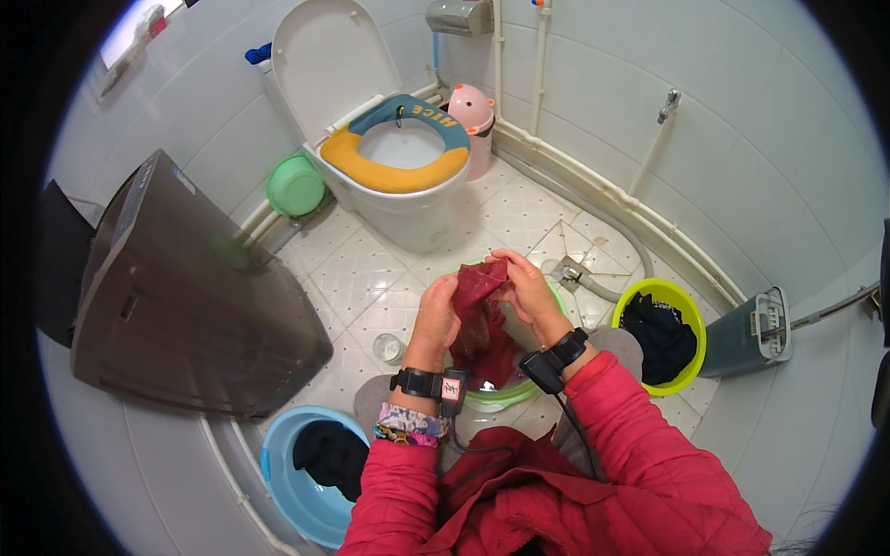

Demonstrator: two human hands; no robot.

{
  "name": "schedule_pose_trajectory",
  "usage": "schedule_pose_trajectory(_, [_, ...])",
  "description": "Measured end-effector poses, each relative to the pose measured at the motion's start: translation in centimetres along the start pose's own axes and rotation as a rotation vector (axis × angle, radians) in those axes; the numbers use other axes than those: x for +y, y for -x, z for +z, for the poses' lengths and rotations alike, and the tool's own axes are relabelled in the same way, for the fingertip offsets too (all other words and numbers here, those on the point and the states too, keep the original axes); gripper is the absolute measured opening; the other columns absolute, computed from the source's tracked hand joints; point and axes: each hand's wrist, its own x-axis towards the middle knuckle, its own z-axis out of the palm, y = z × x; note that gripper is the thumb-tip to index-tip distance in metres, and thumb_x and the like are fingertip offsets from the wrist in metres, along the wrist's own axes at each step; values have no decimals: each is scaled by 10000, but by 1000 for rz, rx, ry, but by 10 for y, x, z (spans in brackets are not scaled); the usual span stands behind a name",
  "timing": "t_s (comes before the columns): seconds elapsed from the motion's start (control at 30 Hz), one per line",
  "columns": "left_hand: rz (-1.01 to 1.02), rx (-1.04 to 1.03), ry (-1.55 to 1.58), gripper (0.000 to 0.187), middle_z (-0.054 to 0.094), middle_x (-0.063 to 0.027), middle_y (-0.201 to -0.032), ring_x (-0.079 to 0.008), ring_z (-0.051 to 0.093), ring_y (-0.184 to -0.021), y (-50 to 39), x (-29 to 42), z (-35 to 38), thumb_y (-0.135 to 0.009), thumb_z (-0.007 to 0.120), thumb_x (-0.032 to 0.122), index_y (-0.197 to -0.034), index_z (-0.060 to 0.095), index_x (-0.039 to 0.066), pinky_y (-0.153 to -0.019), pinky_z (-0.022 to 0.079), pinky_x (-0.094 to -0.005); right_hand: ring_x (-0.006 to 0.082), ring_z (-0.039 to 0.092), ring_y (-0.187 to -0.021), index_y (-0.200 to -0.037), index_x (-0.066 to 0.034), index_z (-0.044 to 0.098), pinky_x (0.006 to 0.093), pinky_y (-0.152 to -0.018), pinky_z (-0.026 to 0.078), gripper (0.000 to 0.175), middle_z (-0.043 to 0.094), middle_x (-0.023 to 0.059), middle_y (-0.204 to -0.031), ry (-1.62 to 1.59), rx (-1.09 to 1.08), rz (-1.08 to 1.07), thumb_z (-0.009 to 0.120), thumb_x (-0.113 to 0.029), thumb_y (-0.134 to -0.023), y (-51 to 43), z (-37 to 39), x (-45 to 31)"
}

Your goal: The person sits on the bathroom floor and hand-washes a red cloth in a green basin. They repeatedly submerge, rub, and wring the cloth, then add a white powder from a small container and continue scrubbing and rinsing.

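Note:
A wet dark red cloth (481, 283) is stretched between my two hands above a light green basin (497, 403). My left hand (437, 313) pinches its left side, and my right hand (530, 295) grips its upper right edge. The cloth's lower part hangs into the basin, where water and some suds show. Both wrists carry black straps with small cabled boxes. What kind of garment or cloth this is, I cannot tell.
A small clear glass (388, 348) stands left of the basin. Dark clothes lie in a blue basin (278, 479) at lower left and a yellow-green basin (699, 326) at right. A washing machine (201, 299) stands left, a toilet (417, 222) ahead, a floor drain (569, 271) beyond the basin.

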Motion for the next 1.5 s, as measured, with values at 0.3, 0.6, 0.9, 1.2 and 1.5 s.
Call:
schedule_pose_trajectory(0.3, [46, 54, 60, 184, 564, -91, -964, -171, 559, -872, 0, 3, -7, -863, 463, 132, -991, 485, 1, -810, 447, -307, 159, 530, -860, -1011, -55, 500, 288, -724, 445, 185, 519, 42, -1017, -63, -86, 72, 426, -128, -858, 1, -16, 1])
schedule_pose_trajectory(0.6, [117, 69, 63, 118, 536, -31, -871, -116, 527, -764, -2, -11, -10, -881, 446, 171, -924, 470, 63, -714, 459, -261, 138, 527, -862, -1134, 6, 410, 259, -719, 452, 439, 522, 77, -989, -87, -103, 75, 613, -156, -780, 4, 2, 27])
schedule_pose_trajectory(0.9, [59, 353, -492, 276, 521, -31, -735, -111, 490, -633, -19, -50, -18, -910, 363, 284, -833, 493, 53, -577, 434, -252, 201, 527, -570, -783, -9, 492, 284, -541, 417, 118, 541, 123, -641, 993, -198, -367, 530, -119, -800, 19, 26, 14])
schedule_pose_trajectory(1.2, [-31, 255, -304, 342, 570, -87, -823, -179, 549, -719, -17, -53, -8, -902, 354, 336, -907, 524, 38, -673, 456, -326, 386, 501, -622, -731, -29, 471, 440, -542, 401, 164, 507, 211, -664, 1245, -265, -890, 472, -170, -814, 9, 27, 21])
schedule_pose_trajectory(1.5, [-115, 162, -36, 330, 562, -104, -919, -163, 529, -788, -13, -58, -9, -910, 319, 259, -964, 530, 10, -680, 455, -297, 402, 488, -648, -741, -22, 477, 448, -549, 379, 179, 500, 223, -687, 1217, -271, -841, 451, -169, -840, 18, 29, 21])
